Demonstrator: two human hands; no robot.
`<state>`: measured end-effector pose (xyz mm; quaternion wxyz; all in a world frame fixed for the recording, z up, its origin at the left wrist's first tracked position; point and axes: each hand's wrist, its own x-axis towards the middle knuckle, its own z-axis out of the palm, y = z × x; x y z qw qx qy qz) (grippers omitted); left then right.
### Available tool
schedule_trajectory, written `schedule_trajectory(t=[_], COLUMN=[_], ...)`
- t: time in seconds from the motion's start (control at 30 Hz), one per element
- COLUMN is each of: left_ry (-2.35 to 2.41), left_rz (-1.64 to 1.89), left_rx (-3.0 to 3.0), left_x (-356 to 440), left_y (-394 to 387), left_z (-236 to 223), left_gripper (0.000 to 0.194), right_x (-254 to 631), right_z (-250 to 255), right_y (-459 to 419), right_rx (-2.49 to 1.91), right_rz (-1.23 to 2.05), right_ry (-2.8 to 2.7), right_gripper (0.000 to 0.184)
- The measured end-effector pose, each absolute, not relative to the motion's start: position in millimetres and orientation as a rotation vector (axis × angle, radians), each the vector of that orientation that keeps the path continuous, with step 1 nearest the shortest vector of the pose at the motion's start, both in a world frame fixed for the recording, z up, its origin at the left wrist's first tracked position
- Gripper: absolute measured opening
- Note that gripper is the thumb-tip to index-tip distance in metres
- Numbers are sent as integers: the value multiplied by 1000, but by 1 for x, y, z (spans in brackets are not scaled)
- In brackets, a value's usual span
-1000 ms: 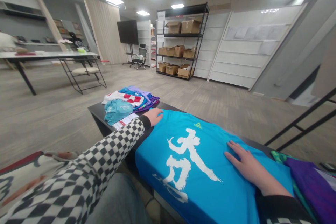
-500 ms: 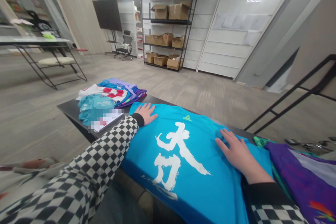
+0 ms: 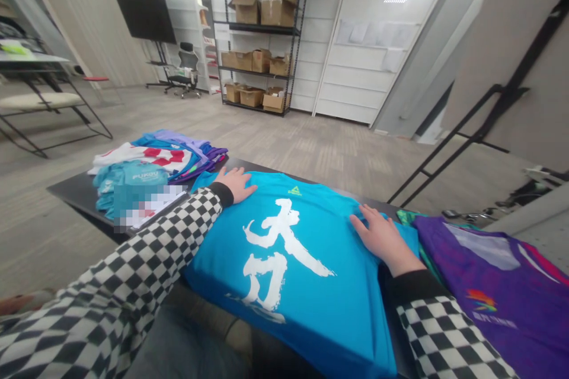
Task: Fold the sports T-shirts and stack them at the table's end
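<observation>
A bright blue T-shirt (image 3: 320, 231) with large white brush-style characters lies spread over the dark table (image 3: 75, 189), its lower end hanging over the near edge. My left hand (image 3: 235, 183) rests flat on the shirt's upper left part, fingers spread. On the upper right part, my right hand (image 3: 384, 237) lies with its fingers stretched out on the cloth. Neither hand grips the fabric. Right of the blue shirt is a purple shirt (image 3: 502, 296) with a small orange print.
Crumpled shirts, among them a teal one (image 3: 133, 177) and a white and red one (image 3: 142, 157), lie on the table's left end beside a partly blurred flat item. Beyond stand a shelf rack (image 3: 262, 26) with cardboard boxes, an office chair (image 3: 184, 71) and a board stand (image 3: 462, 130).
The view has swung right, so the scene sits further left and more of the purple shirt shows. Both hands stay flat at about the same places on the blue T-shirt.
</observation>
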<state>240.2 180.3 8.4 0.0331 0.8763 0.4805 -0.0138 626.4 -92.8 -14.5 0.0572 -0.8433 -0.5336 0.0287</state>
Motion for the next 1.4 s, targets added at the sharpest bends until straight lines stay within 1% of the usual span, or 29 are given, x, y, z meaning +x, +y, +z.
schedule_trajectory(t=[0.07, 0.17, 0.3, 0.37, 0.47, 0.53, 0.63, 0.73, 0.8, 1.1, 1.3, 1.4], left_ry=[1351, 1317, 1330, 1310, 1158, 998, 871, 865, 858, 830, 846, 945], left_rz=[-82, -90, -48, -16, 143, 165, 57, 18, 21, -3, 143, 32], left_rx=[2681, 2660, 2664, 2703, 2824, 2853, 2820, 2802, 2800, 2819, 2872, 2846], left_x=[266, 292, 297, 297, 306, 316, 328, 330, 330, 338, 328, 321], left_y=[181, 184, 187, 185, 177, 171, 165, 165, 168, 181, 177, 177], left_z=[8, -1, -12, -11, -6, -6, -11, -15, -16, -13, 0, 2], left_gripper=[83, 89, 94, 94, 85, 80, 83, 89, 92, 96, 92, 94], right_x=[627, 625, 624, 624, 618, 609, 590, 576, 572, 575, 577, 577], right_z=[-14, -16, -17, -13, 1, 11, 15, 7, 1, 0, -6, -2], right_y=[-92, -94, -100, -100, -89, -71, -38, -16, -10, -12, -10, -11], right_rx=[-2593, -2640, -2686, -2689, -2574, -2415, -2251, -2317, -2356, -2404, -2417, -2411], right_rz=[137, 187, 174, 118, -62, -112, 48, 234, 270, 240, 204, 154], right_ry=[-1627, -1605, -1575, -1574, -1649, -1789, -1994, -2004, -1979, -1975, -1950, -1946], right_gripper=[76, 81, 86, 86, 82, 78, 81, 90, 94, 101, 105, 110])
